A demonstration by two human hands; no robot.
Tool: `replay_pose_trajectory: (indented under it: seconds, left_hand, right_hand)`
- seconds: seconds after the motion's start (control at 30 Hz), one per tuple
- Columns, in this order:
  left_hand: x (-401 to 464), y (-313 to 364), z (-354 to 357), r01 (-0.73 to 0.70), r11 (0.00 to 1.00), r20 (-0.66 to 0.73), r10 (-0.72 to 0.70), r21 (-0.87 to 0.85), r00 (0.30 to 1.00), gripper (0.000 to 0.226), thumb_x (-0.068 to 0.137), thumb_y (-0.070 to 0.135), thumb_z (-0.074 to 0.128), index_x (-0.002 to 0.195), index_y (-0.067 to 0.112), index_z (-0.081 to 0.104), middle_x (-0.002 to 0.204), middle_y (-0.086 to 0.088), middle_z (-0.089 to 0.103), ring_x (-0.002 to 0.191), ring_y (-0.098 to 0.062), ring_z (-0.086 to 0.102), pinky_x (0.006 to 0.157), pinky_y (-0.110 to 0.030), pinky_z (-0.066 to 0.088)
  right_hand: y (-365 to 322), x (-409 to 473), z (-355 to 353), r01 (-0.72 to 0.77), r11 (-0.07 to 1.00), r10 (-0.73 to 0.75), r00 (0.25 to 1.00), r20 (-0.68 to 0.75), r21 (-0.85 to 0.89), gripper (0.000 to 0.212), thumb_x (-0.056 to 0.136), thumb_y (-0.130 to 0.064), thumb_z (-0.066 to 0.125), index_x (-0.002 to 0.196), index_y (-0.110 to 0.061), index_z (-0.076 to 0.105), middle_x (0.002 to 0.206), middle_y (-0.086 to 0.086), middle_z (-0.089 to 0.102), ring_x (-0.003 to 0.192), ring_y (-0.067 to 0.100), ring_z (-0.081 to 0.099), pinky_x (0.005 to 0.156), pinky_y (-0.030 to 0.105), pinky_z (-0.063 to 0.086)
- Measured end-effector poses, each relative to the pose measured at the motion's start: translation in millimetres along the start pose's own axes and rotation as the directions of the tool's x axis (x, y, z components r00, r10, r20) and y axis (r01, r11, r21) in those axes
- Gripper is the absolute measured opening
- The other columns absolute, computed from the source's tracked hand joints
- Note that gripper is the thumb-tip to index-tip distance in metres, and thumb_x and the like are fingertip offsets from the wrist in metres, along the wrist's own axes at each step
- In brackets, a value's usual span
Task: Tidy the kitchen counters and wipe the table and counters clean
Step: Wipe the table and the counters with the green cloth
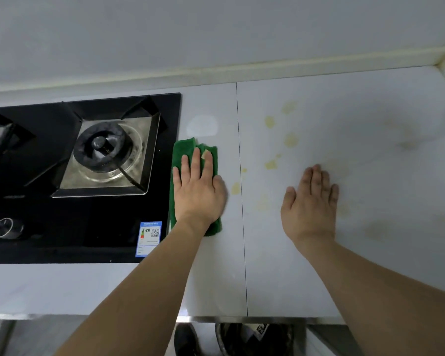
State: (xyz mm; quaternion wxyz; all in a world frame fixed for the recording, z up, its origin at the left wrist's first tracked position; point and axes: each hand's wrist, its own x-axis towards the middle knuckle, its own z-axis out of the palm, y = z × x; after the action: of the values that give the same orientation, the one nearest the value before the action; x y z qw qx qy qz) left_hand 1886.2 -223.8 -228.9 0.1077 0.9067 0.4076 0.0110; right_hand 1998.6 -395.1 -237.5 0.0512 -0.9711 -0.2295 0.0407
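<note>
A folded green cloth [184,150] lies on the white counter [370,124], right beside the black gas stove [49,227]. My left hand [198,191] presses flat on the cloth with straight fingers. My right hand [311,201] rests flat on the bare counter to the right, fingers straight, holding nothing. Several yellowish stains [290,140] dot the counter between and beyond my hands.
The stove's right burner [106,152] and a knob [5,227] sit at the left. A wall with a yellowed sealing strip [267,70] runs along the back. The counter's front edge [267,318] is near me; a dark bin shows below.
</note>
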Motion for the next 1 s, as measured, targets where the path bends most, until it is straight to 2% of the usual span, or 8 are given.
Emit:
replay_pose_trajectory:
  seconds: [0.17,0.3,0.53,0.7,1.0]
  left_hand:
    - [-9.9,-0.7,-0.5,0.036,0.998,-0.048,-0.039,-0.057,0.998,0.069,0.090,0.036,0.015,0.154,0.015,0.000,0.162,-0.005,-0.001,0.149,-0.020,-0.005,0.121,-0.037,-0.004]
    - [0.0,-1.9,-2.1,0.019,1.000,-0.025,-0.019,-0.014,0.999,0.069,0.090,0.036,0.012,0.155,0.016,0.004,0.162,-0.004,0.001,0.148,-0.021,-0.004,0.120,-0.038,-0.005]
    - [23.4,-4.0,-2.9,-0.018,1.000,-0.008,0.018,0.013,1.000,0.066,0.092,0.035,0.014,0.155,0.018,0.004,0.162,-0.003,0.001,0.148,-0.021,-0.005,0.120,-0.038,-0.006]
    - [68.2,2.5,-7.5,-0.033,0.999,-0.031,0.033,0.018,0.999,0.061,0.098,0.030,0.023,0.155,0.017,0.005,0.162,-0.005,0.003,0.149,-0.023,-0.003,0.121,-0.039,-0.003]
    - [196.7,20.3,-16.4,-0.013,0.999,-0.012,0.014,0.035,1.000,0.061,0.097,0.029,0.023,0.155,0.016,0.006,0.162,-0.007,0.004,0.148,-0.026,0.002,0.121,-0.042,0.001]
  right_hand:
    - [-1.0,0.0,-1.3,-0.004,1.000,0.004,1.000,0.005,0.006,0.067,0.094,-0.037,0.010,0.151,-0.002,0.015,0.160,0.012,0.009,0.148,0.026,0.007,0.120,0.043,0.001]
    - [-2.8,2.0,-4.7,-0.009,0.999,0.008,1.000,0.022,0.037,0.061,0.100,-0.033,0.023,0.151,-0.002,0.013,0.160,0.011,0.007,0.148,0.025,0.004,0.120,0.042,-0.002]
    - [-2.9,-1.1,-1.7,-0.014,0.999,0.014,1.000,-0.012,0.038,0.068,0.093,-0.038,0.013,0.150,-0.002,0.020,0.159,0.012,0.014,0.147,0.026,0.010,0.120,0.042,0.001]
    - [-1.4,2.1,-4.2,-0.008,0.999,0.007,1.000,0.008,0.037,0.068,0.093,-0.039,0.009,0.151,-0.004,0.013,0.160,0.010,0.007,0.148,0.023,0.003,0.120,0.042,-0.002]
    - [0.4,4.8,3.3,-0.015,1.000,0.015,1.000,-0.003,0.027,0.066,0.094,-0.038,0.013,0.150,-0.003,0.019,0.159,0.012,0.013,0.148,0.025,0.008,0.120,0.045,0.003]
